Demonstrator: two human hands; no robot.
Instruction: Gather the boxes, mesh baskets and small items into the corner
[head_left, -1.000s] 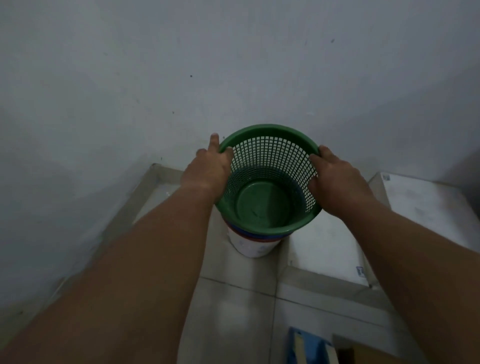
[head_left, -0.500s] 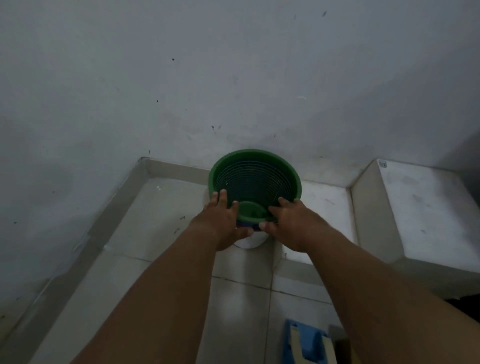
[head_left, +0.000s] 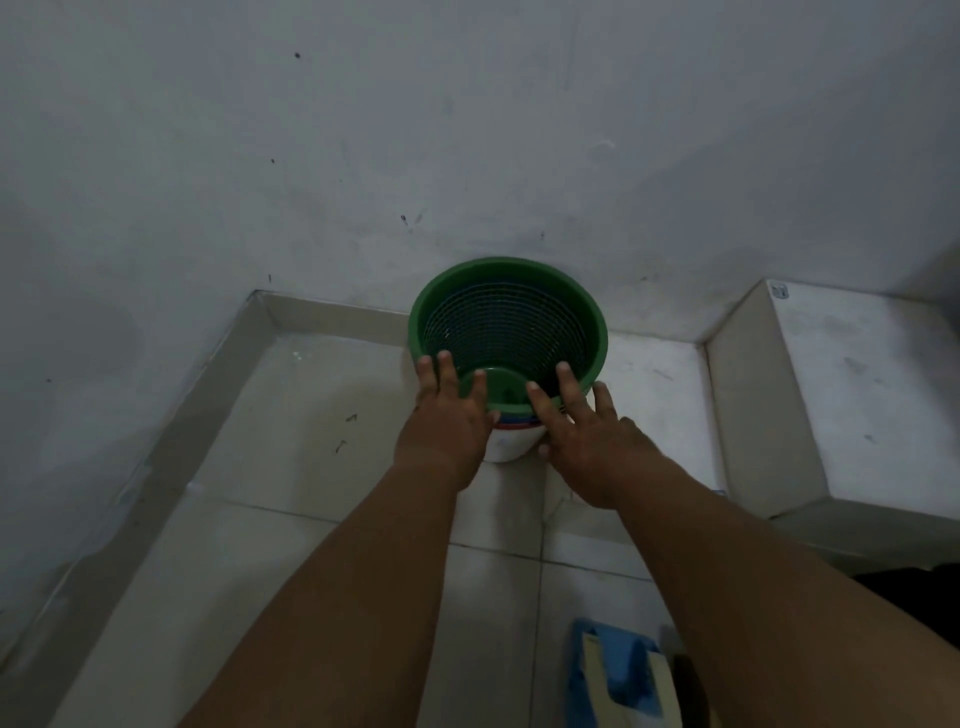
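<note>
Person's bare left forearm (head_left: 337, 597), bare right forearm (head_left: 753, 587), both uncovered along their whole visible length, bare left hand (head_left: 447, 431), bare right hand (head_left: 587, 447), short rounded fingertips (head_left: 563, 370).

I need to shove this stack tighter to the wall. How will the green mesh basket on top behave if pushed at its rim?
Probably light: the green mesh basket is openwork plastic, so its rim may flex. It sits high on nested baskets over a narrower white container, so a rim push likely tips the stack; pushing low seems safer.
</note>
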